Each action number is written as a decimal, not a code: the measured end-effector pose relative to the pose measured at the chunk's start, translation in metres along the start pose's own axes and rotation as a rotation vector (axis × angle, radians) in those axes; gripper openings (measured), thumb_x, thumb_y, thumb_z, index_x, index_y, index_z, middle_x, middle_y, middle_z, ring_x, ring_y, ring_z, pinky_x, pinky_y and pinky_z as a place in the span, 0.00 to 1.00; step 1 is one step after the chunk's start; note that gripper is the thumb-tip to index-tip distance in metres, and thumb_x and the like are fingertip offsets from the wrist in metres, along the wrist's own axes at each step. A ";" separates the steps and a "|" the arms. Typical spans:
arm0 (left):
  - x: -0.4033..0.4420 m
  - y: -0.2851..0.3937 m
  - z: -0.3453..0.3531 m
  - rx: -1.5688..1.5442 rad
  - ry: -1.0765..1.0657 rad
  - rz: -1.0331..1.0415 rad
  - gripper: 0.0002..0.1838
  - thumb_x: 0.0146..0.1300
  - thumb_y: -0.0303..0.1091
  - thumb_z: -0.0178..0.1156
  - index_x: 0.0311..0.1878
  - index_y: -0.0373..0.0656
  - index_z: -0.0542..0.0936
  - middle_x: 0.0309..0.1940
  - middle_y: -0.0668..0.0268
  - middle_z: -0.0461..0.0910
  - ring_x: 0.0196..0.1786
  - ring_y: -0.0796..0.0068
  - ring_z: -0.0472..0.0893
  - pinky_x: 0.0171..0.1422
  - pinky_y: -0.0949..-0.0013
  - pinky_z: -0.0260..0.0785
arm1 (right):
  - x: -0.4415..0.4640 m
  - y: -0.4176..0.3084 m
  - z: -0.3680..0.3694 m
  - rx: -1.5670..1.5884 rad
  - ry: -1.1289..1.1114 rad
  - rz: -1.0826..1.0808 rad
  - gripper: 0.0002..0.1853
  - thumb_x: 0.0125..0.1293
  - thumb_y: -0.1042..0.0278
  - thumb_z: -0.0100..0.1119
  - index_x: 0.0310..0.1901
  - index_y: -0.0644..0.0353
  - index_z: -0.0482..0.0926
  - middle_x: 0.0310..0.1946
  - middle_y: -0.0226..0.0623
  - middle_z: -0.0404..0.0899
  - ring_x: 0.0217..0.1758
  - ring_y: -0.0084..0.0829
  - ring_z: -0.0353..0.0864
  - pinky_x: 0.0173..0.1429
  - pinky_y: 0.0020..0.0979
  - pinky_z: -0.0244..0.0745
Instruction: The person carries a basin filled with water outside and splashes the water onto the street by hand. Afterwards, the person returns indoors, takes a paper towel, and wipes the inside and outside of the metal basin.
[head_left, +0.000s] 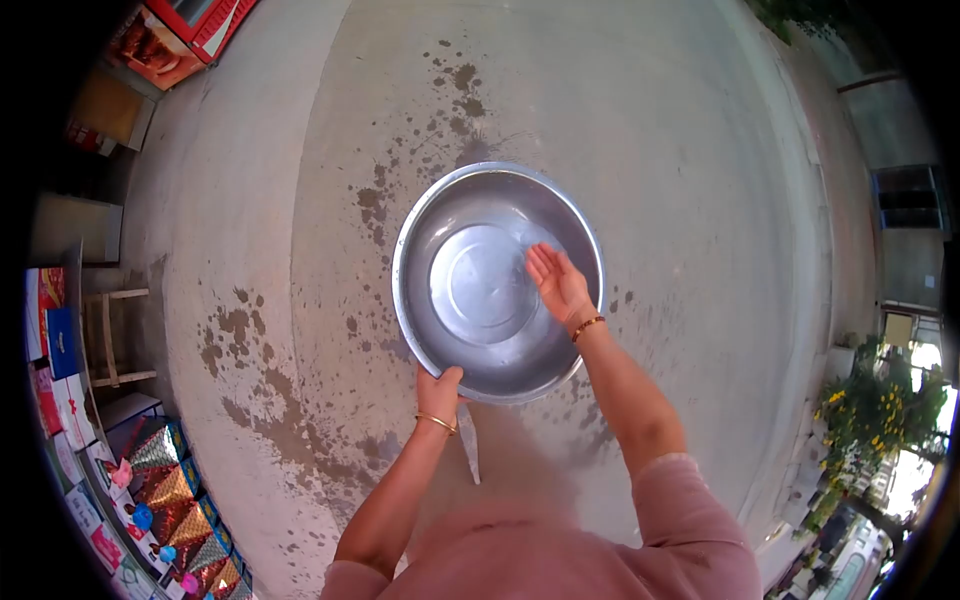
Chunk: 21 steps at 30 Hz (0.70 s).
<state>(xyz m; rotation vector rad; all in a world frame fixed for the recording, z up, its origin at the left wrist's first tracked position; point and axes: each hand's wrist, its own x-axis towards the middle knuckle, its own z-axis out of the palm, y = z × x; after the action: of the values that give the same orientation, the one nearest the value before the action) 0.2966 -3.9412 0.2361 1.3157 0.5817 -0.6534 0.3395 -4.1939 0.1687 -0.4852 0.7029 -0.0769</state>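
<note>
A wide, round stainless steel basin (485, 372) is held up in front of me, its shiny inside facing me. My left hand (437, 385) grips its near rim at the lower left, thumb over the edge, with a gold-coloured bangle on the wrist. Inside the basin's outline, near its right wall, my right hand (560, 285) is open, palm turned up and fingers stretched out. A beaded bracelet (587, 328) circles that wrist. Whether the right hand touches the metal I cannot tell. Below the near rim hangs a narrow whitish streak (471, 450), perhaps falling water.
Dark wet splashes (240, 330) mark the concrete ground (700, 250). Stacked colourful boxes (75, 400) and a wooden frame (108, 340) stand at the left. A red cabinet (205, 30) is at the upper left, and plants with yellow flowers (870, 410) are at the right.
</note>
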 end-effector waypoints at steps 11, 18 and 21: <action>-0.002 -0.018 0.020 0.080 -0.050 0.067 0.19 0.48 0.21 0.48 0.47 0.34 0.67 0.31 0.61 0.74 0.26 0.70 0.78 0.20 0.71 0.75 | -0.027 -0.052 0.018 -1.796 0.391 -0.094 0.15 0.60 0.58 0.53 0.35 0.66 0.74 0.33 0.40 0.78 0.42 0.43 0.75 0.52 0.35 0.68; 0.006 -0.037 0.049 0.196 -0.137 -0.132 0.23 0.47 0.24 0.54 0.51 0.34 0.66 0.37 0.59 0.74 0.35 0.69 0.76 0.33 0.68 0.73 | -0.031 0.018 -0.007 -2.034 -0.388 -0.901 0.23 0.55 0.65 0.53 0.53 0.63 0.66 0.55 0.48 0.63 0.61 0.42 0.59 0.63 0.41 0.54; 0.040 -0.116 0.043 0.364 -0.159 -0.160 0.23 0.47 0.24 0.54 0.49 0.33 0.66 0.36 0.56 0.74 0.32 0.62 0.79 0.23 0.62 0.78 | -0.031 -0.011 -0.086 -2.047 -0.013 -0.678 0.21 0.57 0.69 0.50 0.53 0.65 0.67 0.55 0.51 0.64 0.59 0.47 0.62 0.64 0.40 0.55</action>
<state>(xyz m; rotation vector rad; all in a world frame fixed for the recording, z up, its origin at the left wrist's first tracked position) 0.2412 -4.0024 0.1351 1.5468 0.4535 -1.0215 0.2625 -4.2313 0.1358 -2.6667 0.3374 0.0463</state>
